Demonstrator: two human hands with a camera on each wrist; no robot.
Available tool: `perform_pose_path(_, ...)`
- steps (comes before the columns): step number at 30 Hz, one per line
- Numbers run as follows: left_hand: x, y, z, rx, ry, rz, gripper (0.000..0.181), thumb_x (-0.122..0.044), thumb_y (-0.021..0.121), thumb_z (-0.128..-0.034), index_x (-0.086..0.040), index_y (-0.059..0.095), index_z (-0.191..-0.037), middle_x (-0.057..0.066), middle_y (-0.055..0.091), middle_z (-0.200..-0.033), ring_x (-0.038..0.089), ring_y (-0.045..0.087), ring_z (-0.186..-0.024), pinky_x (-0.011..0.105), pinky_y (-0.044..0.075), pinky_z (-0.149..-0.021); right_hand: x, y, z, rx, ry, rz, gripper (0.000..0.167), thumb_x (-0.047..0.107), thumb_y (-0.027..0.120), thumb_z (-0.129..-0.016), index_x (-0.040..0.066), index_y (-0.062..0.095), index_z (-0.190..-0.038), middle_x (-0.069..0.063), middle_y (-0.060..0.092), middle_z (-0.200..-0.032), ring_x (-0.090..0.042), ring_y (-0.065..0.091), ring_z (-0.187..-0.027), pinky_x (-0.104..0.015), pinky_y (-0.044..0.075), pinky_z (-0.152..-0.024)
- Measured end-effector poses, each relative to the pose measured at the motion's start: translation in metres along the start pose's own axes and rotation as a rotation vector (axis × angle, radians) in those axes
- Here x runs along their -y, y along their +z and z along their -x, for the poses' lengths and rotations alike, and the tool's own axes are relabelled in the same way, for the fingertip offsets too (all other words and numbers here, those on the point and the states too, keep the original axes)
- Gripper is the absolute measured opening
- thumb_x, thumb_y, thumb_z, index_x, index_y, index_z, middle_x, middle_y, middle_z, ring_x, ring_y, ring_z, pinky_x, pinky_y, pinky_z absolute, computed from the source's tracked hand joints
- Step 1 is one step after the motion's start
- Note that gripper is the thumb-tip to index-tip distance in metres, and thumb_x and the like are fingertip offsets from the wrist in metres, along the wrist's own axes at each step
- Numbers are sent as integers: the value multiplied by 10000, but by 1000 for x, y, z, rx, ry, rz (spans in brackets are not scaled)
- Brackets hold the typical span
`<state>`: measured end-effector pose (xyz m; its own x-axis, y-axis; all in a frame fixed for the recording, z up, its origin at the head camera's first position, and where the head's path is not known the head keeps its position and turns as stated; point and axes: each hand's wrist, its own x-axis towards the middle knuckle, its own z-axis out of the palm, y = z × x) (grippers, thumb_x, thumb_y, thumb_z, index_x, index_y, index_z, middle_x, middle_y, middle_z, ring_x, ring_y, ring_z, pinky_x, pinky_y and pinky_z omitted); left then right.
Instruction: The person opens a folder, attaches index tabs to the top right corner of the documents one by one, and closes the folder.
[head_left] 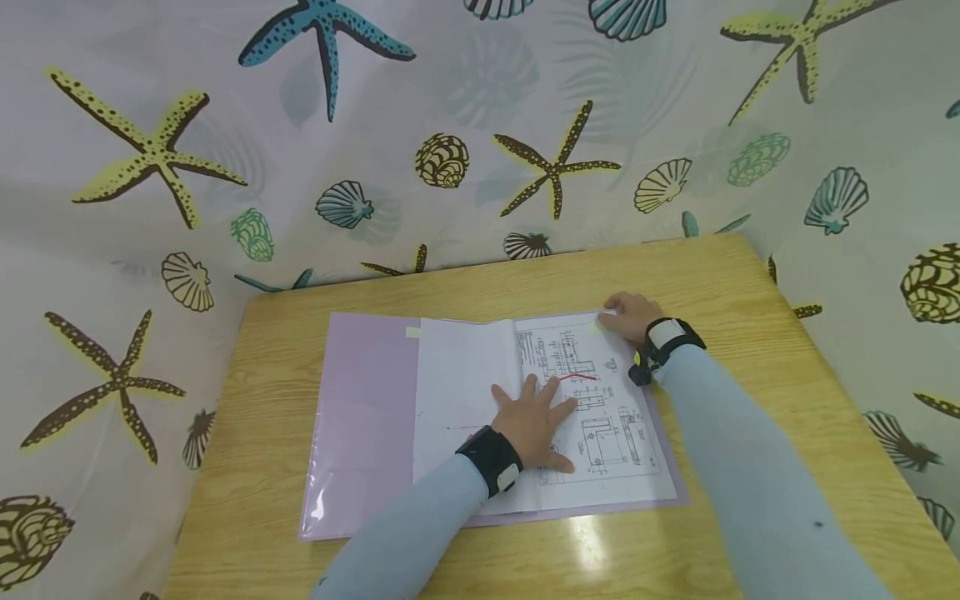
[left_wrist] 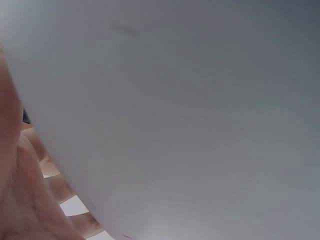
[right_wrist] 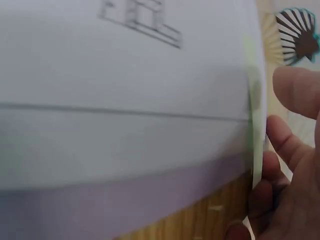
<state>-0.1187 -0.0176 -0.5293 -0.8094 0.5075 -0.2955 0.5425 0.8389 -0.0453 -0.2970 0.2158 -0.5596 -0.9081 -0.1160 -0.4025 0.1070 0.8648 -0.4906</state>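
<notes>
L hand [head_left: 532, 425] is nearest, palm-down where the white sheet [head_left: 465, 375] meets the printed drawing [head_left: 622, 433], fingers fanned wide & straight, gripping nothing. Good anchor, I'd say: palm flat, pressure even, so the join doesn't ruck up. Drawing's on the R side of the open purple folder [head_left: 360, 417], which lies on the wood table [head_left: 255, 417]. Thin red line [head_left: 577, 376] just off the fingertips; mark or thread, can't tell from here. Best not to drag fingers over it, JIC.

Farther up, R hand [head_left: 633, 317] is at the drawing's top R corner, fingers partly bent beside the edge, next to a pale yellow strip [right_wrist: 254, 100]. Can't tell if they actually pinch the paper. IMO that corner wants a light touch: only the layer needed btw thumb & fingertips, no yanking, no creasing the strip, w/ L hand bracing the rest.

Beyond the table, patterned cloth [head_left: 450, 225] w/ starfish & shells, well apart from the pgs.
</notes>
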Motion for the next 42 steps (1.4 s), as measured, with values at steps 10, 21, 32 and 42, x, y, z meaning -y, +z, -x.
perform_pose_path(10, 0, 4, -3, 6, 3, -18, 1050, -876, 562, -596, -407, 297, -1497, 16, 233, -1582, 358, 258, -1408, 753, 305, -916, 10, 15, 4, -144, 66, 128, 618, 534, 560, -880, 85, 450, -1290, -224, 446, -1227, -416, 378, -1030, -551, 376, -829)
perform_pose_path(21, -3, 4, -7, 21, 18, -35, 1055, -893, 525, -609, -420, 244, -1509, 9, 189, -1594, 354, 225, -1420, 753, 303, -918, -3, 8, 2, -86, 39, 138, 979, 854, 393, -758, 68, 422, -1342, -233, 473, -1238, -414, 429, -1031, -532, 411, -790)
perform_pose_path(32, 9, 4, 10, -92, 28, 41, 989, -872, 481, -681, -406, 228, -1516, 14, 124, -1609, 343, 97, -1457, 755, 173, -997, 21, -20, 95, -170, -190, 64, 668, 468, 408, -1002, -45, 355, -1427, -315, 315, -1440, -499, 283, -1318, -642, 292, -1025)
perform_pose_path(42, 69, -31, 140, -233, -149, 230, 894, -710, 600, -781, -294, 305, -1516, 85, 188, -1590, 369, 120, -1447, 750, 201, -991, 18, 44, 210, -207, -233, 201, 829, 503, 669, -855, -115, 442, -1359, -340, 416, -1360, -520, 441, -1199, -654, 408, -903)
